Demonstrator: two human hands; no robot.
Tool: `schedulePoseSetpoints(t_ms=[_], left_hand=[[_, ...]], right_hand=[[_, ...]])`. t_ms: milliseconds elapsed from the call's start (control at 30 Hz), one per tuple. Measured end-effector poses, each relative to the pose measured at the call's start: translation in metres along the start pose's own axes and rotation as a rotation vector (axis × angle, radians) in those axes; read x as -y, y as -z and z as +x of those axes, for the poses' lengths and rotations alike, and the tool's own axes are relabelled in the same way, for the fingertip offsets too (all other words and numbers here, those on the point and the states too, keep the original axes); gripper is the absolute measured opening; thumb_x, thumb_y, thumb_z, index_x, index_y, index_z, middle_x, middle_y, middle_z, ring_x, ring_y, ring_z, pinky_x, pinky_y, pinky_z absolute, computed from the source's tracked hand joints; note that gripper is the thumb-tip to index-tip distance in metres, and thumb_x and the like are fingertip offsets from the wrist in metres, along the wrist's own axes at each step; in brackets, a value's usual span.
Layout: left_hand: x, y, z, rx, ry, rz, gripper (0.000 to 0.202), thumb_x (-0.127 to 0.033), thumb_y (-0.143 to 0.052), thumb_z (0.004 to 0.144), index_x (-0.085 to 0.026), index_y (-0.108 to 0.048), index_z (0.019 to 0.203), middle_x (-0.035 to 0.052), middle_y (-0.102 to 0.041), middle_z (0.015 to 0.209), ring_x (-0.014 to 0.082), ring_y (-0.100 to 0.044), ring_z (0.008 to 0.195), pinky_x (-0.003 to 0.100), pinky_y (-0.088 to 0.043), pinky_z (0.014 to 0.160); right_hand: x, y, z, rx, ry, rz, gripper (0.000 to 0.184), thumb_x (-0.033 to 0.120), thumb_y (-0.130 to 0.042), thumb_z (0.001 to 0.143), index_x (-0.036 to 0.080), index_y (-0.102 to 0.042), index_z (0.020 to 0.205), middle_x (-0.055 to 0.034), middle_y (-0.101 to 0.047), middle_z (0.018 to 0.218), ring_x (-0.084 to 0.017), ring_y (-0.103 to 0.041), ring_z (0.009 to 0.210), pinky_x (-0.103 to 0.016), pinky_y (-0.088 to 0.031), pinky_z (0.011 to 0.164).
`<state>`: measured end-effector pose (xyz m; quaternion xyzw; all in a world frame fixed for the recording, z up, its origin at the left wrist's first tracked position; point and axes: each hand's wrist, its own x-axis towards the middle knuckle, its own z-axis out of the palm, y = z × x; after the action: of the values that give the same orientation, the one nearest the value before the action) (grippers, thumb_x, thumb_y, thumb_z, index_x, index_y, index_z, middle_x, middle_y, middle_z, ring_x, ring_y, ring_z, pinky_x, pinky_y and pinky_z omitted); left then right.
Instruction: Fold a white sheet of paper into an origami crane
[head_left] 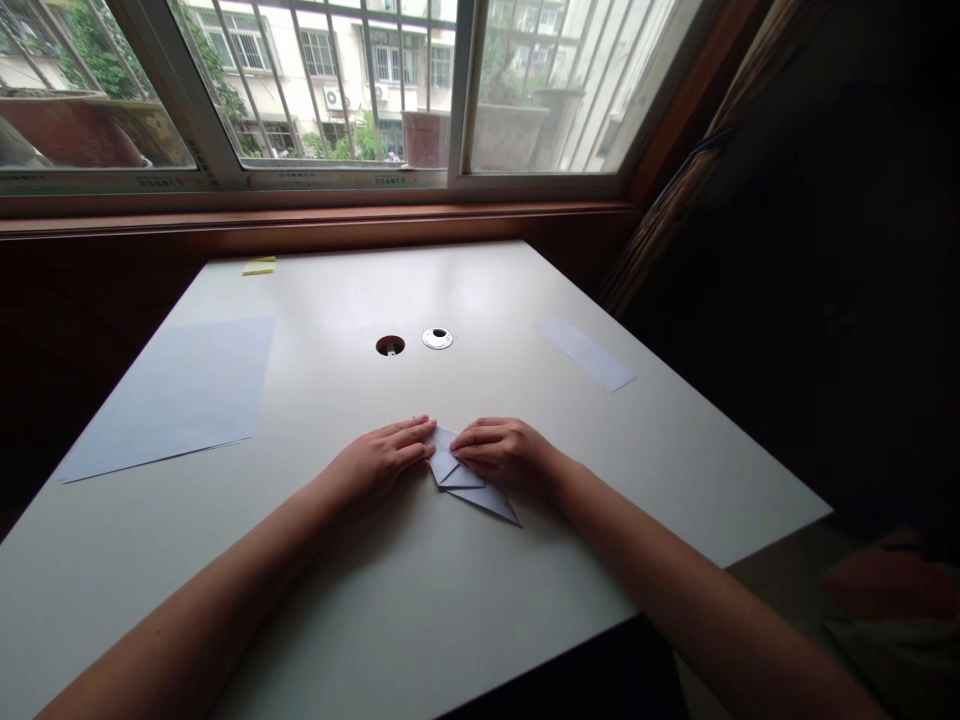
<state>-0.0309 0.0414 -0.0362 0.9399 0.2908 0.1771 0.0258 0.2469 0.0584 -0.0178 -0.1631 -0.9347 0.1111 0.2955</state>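
A small white folded paper (469, 482) lies on the white table in front of me, with layered flaps and a pointed tip towards the lower right. My left hand (386, 455) rests at its left edge, fingers stretched out and the tips touching the paper. On the upper right side, my right hand (506, 450) has its bent fingers pressed together on a flap, partly covering it. The right thumb is mostly hidden.
Large white sheets (180, 390) lie at the left of the table (337, 620). A paper strip (587, 353) is at the right, and yellow sticky notes (259, 266) at the far left. Near the middle are a round hole (390, 346) and a metallic ring-shaped cover (437, 339). A barred window stands behind.
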Motion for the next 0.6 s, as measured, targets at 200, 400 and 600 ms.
schedulePoseSetpoints(t_ms=[200,400,600], left_hand=[[0.003,-0.003,-0.001,0.028,0.024,-0.011,0.028,-0.027,-0.046,0.102,-0.023,-0.064,0.124,0.0059,-0.052,0.148,0.0217,-0.046,0.140,0.040,-0.048,0.112],[0.001,-0.001,0.000,0.029,0.037,-0.038,0.029,-0.028,-0.047,0.102,-0.024,-0.064,0.124,0.0060,-0.052,0.148,0.0220,-0.046,0.140,0.040,-0.047,0.113],[0.001,0.001,0.000,0.012,0.030,-0.070,0.029,-0.028,-0.046,0.102,-0.025,-0.064,0.125,0.0053,-0.053,0.147,0.0213,-0.047,0.139,0.039,-0.048,0.111]], right_hand=[[0.001,0.000,-0.001,0.009,-0.006,0.020,0.015,0.017,-0.061,0.092,0.022,-0.072,0.102,-0.0045,-0.076,0.103,-0.018,-0.068,0.093,-0.032,-0.060,0.082],[0.002,0.002,-0.002,-0.030,-0.074,0.087,0.011,0.020,-0.062,0.092,0.023,-0.073,0.094,-0.0052,-0.076,0.098,-0.017,-0.067,0.088,-0.032,-0.059,0.079],[-0.007,-0.003,-0.002,-0.072,-0.177,0.001,0.018,0.023,-0.060,0.095,0.022,-0.070,0.110,-0.0076,-0.071,0.106,-0.019,-0.064,0.094,-0.034,-0.055,0.084]])
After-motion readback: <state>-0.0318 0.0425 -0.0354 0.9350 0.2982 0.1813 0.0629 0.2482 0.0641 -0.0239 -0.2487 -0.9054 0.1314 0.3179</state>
